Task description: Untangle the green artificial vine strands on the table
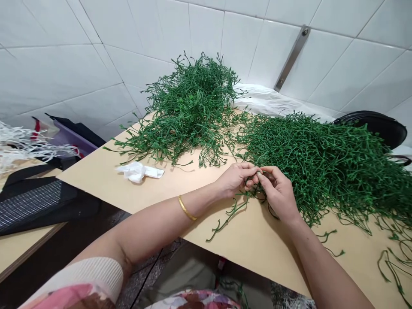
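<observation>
My left hand and my right hand meet over the front part of the table, fingertips pinched together. Between them they grip a thin green cord whose loose, knotted ends trail down toward the table's front edge. Just where the fingertips close, the cord is mostly hidden. Beyond my right hand spreads a thick heap of similar green knotted cords. Farther back, to the left, rises a second green heap.
A crumpled white tissue lies left of my hands on the tan tabletop. Black mesh material and white cords occupy a surface at far left. A black round object stands behind the right heap, near the tiled wall.
</observation>
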